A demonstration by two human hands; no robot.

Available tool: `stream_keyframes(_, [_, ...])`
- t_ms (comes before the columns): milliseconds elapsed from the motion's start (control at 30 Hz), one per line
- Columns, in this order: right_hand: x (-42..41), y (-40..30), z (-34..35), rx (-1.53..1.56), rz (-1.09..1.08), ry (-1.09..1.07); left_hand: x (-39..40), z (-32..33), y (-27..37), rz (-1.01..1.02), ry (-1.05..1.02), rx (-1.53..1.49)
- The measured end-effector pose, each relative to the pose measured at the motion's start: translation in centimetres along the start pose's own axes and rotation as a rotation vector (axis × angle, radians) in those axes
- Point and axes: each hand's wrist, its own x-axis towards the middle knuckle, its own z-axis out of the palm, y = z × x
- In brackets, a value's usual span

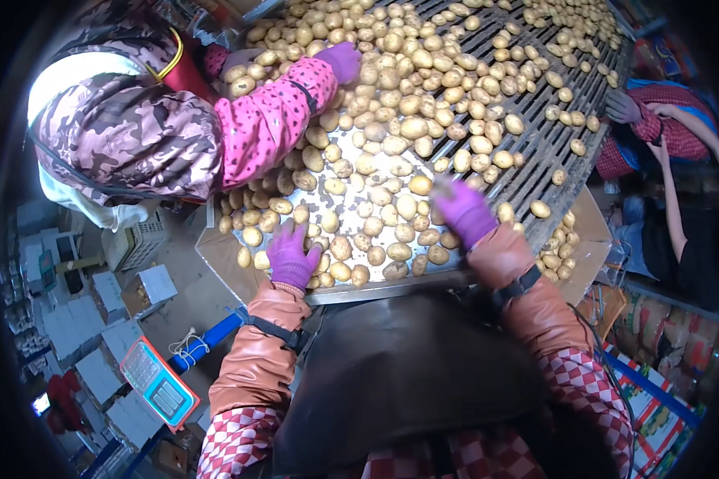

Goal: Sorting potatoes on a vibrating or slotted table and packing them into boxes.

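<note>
Many loose potatoes (pixel 406 206) lie on a metal sorting tray (pixel 359 296) before me and reach back over a slatted conveyor (pixel 551 143). My left hand (pixel 292 254), in a purple knit glove, rests at the tray's near left part with its fingers spread, touching or just over the potatoes; nothing shows in its grasp. My right hand (pixel 464 209), in a matching glove, is blurred over the right part of the tray, by the conveyor's edge. Something small and dull shows at its fingertips, but whether it is held cannot be told.
At the left, a co-worker in a pink sleeve (pixel 269 132) reaches over the potatoes with a gloved hand (pixel 340 60). More people are at the right. Cardboard boxes (pixel 593 230) flank the tray; the right one holds potatoes. A scale display (pixel 159 383) on a blue post (pixel 210 338) stands lower left.
</note>
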Motion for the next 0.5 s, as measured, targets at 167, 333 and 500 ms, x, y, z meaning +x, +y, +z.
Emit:
stream_keyframes(167, [8.0,11.8,-5.8,-0.067,0.426,0.825,8.0,-1.3,4.5,0.275,0.302,-0.218])
stream_keyframes(333, [6.6,-1.0,2.8,-0.696,-0.004,0.169,15.1,0.0,-4.7,-0.085,0.445,-0.137])
stream_keyframes(500, [3.4,-1.1,9.5,-0.180,-0.386,0.166,13.4,0.7,4.0,-0.236,-0.120,0.111])
